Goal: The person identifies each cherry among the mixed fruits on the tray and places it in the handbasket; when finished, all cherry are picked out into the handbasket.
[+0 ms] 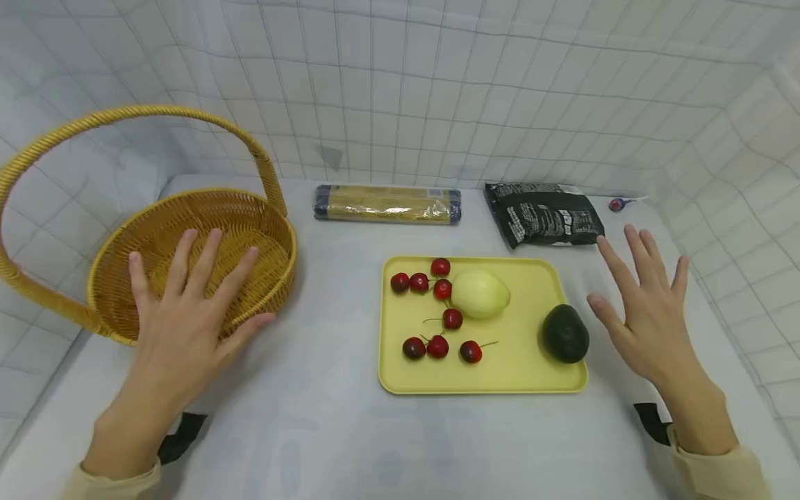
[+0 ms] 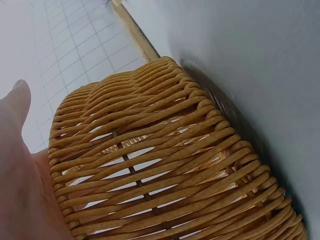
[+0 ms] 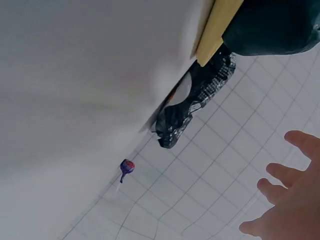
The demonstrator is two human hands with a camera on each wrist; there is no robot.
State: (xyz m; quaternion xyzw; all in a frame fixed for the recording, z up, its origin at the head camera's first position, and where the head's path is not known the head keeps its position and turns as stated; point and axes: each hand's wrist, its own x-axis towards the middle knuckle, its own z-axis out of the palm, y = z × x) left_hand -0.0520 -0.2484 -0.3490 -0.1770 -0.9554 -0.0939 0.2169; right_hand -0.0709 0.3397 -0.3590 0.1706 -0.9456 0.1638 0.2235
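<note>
In the head view my left hand (image 1: pixel 184 316), fingers spread, is over the near rim of a woven wicker basket (image 1: pixel 284 285) with a tall arched handle. The left wrist view shows the basket's wall (image 2: pixel 150 160) close beside that hand; whether they touch I cannot tell. My right hand (image 1: pixel 653 323) is held with fingers apart, just right of a yellow tray (image 1: pixel 375 378). Nearest to it on the tray is a dark green avocado (image 1: pixel 565 334). A pale yellow-green fruit (image 1: pixel 480 294) and several red cherries (image 1: pixel 437 346) lie farther left on the tray.
Behind the tray lie a long yellow packet with dark blue ends (image 1: pixel 387 205) and a black crumpled bag (image 1: pixel 544 214). A wrapped lollipop (image 1: pixel 617 205) lies to the bag's right. White gridded sheeting (image 1: pixel 475 90) rises behind and beside the white table (image 1: pixel 337 430).
</note>
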